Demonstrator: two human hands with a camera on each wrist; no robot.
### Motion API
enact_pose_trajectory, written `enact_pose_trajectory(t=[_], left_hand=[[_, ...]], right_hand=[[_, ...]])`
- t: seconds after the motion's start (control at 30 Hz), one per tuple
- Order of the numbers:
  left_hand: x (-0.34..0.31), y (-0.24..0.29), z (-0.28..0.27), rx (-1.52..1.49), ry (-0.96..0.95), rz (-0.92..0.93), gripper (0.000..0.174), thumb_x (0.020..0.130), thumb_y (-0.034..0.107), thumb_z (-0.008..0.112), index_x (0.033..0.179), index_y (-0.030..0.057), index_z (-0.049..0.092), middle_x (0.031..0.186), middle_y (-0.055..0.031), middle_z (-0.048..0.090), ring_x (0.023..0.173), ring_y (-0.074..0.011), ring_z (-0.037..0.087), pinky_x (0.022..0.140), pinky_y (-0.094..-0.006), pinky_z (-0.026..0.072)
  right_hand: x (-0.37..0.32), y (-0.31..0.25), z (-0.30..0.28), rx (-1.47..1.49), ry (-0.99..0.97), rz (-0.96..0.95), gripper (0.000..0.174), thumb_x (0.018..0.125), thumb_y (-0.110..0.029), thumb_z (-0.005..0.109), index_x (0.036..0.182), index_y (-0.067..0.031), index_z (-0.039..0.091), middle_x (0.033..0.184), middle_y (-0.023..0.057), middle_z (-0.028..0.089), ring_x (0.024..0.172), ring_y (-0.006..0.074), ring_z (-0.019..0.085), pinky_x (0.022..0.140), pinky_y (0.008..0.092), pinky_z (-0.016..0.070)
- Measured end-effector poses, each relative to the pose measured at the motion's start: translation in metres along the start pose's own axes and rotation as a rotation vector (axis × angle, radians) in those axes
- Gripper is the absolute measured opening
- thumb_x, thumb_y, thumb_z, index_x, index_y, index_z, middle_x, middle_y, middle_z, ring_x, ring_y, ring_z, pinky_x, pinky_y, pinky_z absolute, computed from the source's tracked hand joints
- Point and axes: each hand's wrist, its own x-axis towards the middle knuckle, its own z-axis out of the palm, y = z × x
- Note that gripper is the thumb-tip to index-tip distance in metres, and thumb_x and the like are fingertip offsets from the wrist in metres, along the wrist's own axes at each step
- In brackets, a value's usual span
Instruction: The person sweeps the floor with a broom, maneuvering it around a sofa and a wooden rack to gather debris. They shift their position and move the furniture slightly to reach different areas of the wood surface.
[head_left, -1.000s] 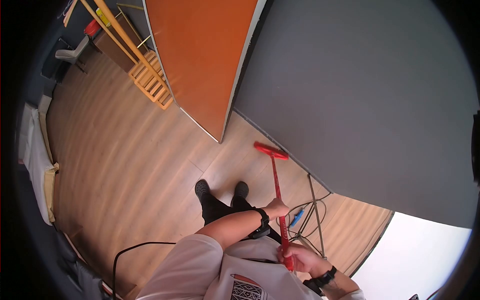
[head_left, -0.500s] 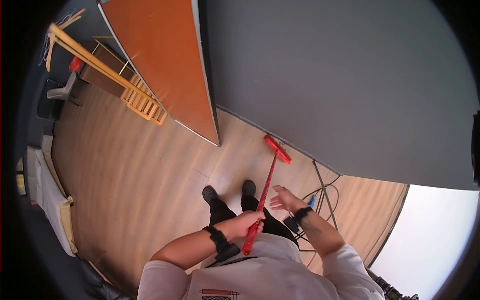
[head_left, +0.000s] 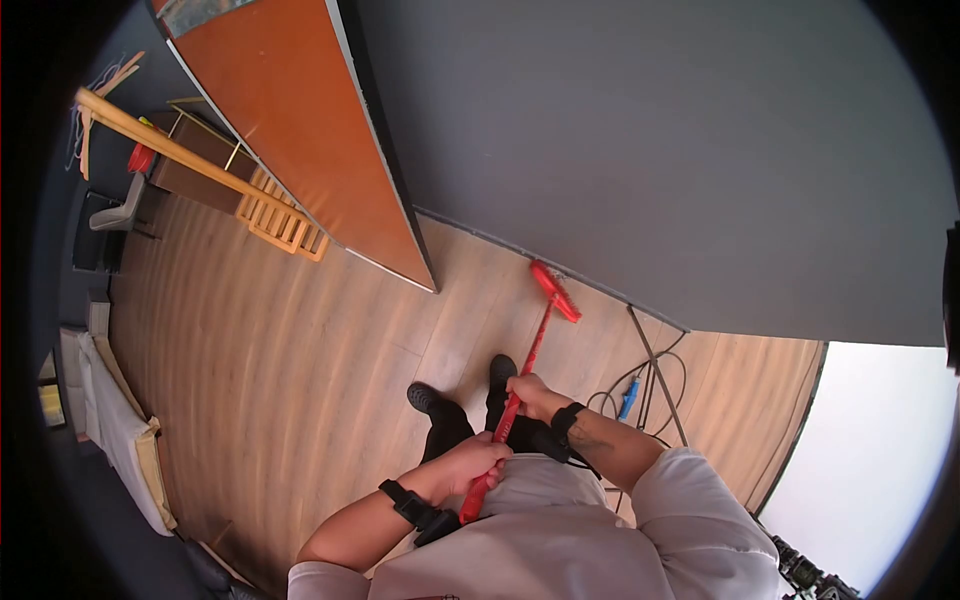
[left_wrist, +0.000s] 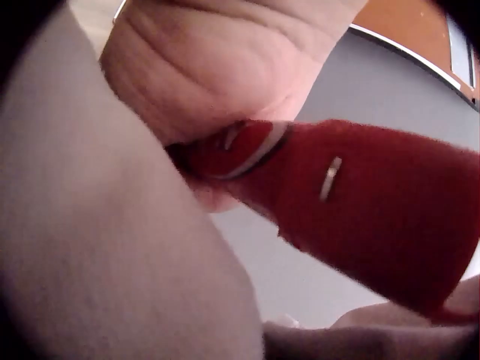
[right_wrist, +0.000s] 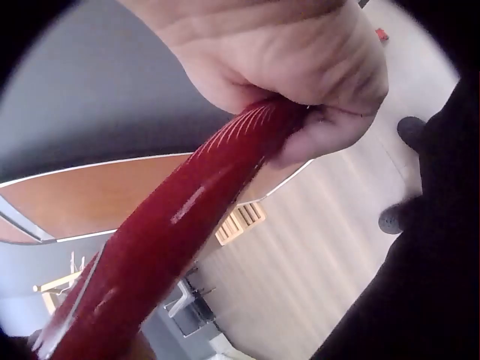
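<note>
A red broom (head_left: 537, 345) slants across the head view, its red head (head_left: 556, 291) on the floor close to the base of the grey wall. Near the top of the handle, my left hand (head_left: 475, 463) grips it, and in the left wrist view the thick red handle end (left_wrist: 375, 217) sticks out of the fist. Farther down, toward the broom head, my right hand (head_left: 533, 394) has its fingers curled round the handle. In the right wrist view the handle (right_wrist: 176, 206) runs from that hand (right_wrist: 300, 56) to the lower left.
An orange panel (head_left: 290, 130) stands ahead on the left, beside the grey wall (head_left: 640, 170). Right of my feet (head_left: 425, 398) lie cables, a blue connector (head_left: 629, 398) and a thin stand leg (head_left: 655, 370). A wooden slatted rack (head_left: 280, 225) is farther left.
My hands have swapped places: the left moved up to the handle's end, and the right let go and took hold lower down. The broom head turned along the wall; the view swung right.
</note>
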Motion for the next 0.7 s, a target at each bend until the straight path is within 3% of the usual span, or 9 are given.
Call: enact_pose_trajectory(t=[0.23, 0.4, 0.53, 0.7], left_hand=[[0.006, -0.006, -0.004, -0.016, -0.083, -0.014, 0.015, 0.079, 0.007, 0.049, 0.082, 0.0083, 0.034, 0.062, -0.0014, 0.04, 0.042, -0.0068, 0.035, 0.033, -0.0198, 0.0293], [0.003, -0.016, 0.0, 0.17, -0.072, 0.04, 0.012, 0.079, 0.007, 0.049, 0.079, 0.0074, 0.037, 0.062, -0.0006, 0.042, 0.042, -0.0064, 0.037, 0.035, -0.0188, 0.0318], [0.013, -0.018, -0.007, 0.141, -0.112, 0.009, 0.015, 0.078, 0.008, 0.05, 0.08, 0.005, 0.036, 0.061, -0.001, 0.043, 0.046, -0.0083, 0.042, 0.039, -0.0212, 0.0356], [0.025, -0.031, -0.017, -0.137, -0.159, -0.019, 0.012, 0.078, 0.01, 0.051, 0.074, 0.0071, 0.04, 0.058, 0.0005, 0.04, 0.044, -0.0063, 0.038, 0.034, -0.0167, 0.0313]], right_hand=[[-0.015, 0.006, -0.021, 0.056, 0.031, 0.003, 0.005, 0.07, -0.005, 0.05, 0.073, -0.0037, 0.046, 0.058, 0.0088, 0.049, 0.047, 0.0238, 0.053, 0.04, 0.0351, 0.0459], [-0.027, 0.024, -0.034, 0.131, -0.004, 0.042, 0.005, 0.072, -0.008, 0.049, 0.072, -0.0053, 0.045, 0.055, 0.0079, 0.048, 0.045, 0.0233, 0.052, 0.04, 0.0336, 0.0456], [-0.011, 0.037, -0.044, 0.202, 0.036, 0.085, 0.005, 0.073, -0.009, 0.048, 0.071, -0.0063, 0.045, 0.056, 0.0075, 0.047, 0.046, 0.0232, 0.051, 0.04, 0.0332, 0.0454], [0.029, 0.055, -0.052, 0.254, 0.017, 0.156, 0.004, 0.071, -0.006, 0.046, 0.071, -0.0066, 0.042, 0.059, 0.0081, 0.044, 0.05, 0.0241, 0.05, 0.042, 0.0353, 0.0449]])
